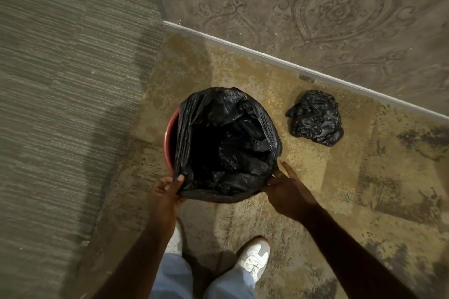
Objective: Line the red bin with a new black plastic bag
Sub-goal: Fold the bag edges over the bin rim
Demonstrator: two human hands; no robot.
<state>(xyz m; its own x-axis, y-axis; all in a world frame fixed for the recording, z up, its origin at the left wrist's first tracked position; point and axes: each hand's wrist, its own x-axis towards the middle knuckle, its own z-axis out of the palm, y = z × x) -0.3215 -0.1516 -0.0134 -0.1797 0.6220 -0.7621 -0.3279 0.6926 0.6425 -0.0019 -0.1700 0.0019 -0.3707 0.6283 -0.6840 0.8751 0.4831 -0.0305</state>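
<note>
1. The red bin stands on the patterned carpet, near the corner of the wall, straight in front of my shoes. Only its left rim shows as red; the rest is already under plastic.
2. The black plastic bag sits inside the bin with its mouth open. Its edge is folded over the rim on the far, right and near sides, but on the left it stays inside the rim.
3. My left hand is pinched on the bag edge at the near-left side, thumb on top of the plastic.
4. My right hand grips the bag edge at the near-right side, with one finger pointing out free.
5. I judge the step in hand is stretching the mouth over the rim. The next move calls for pulling the left edge outward and down over the bare red rim, gently, because thin plastic tears.
6. A crumpled black bag lies on the carpet to the right, apart from the bin.
</note>
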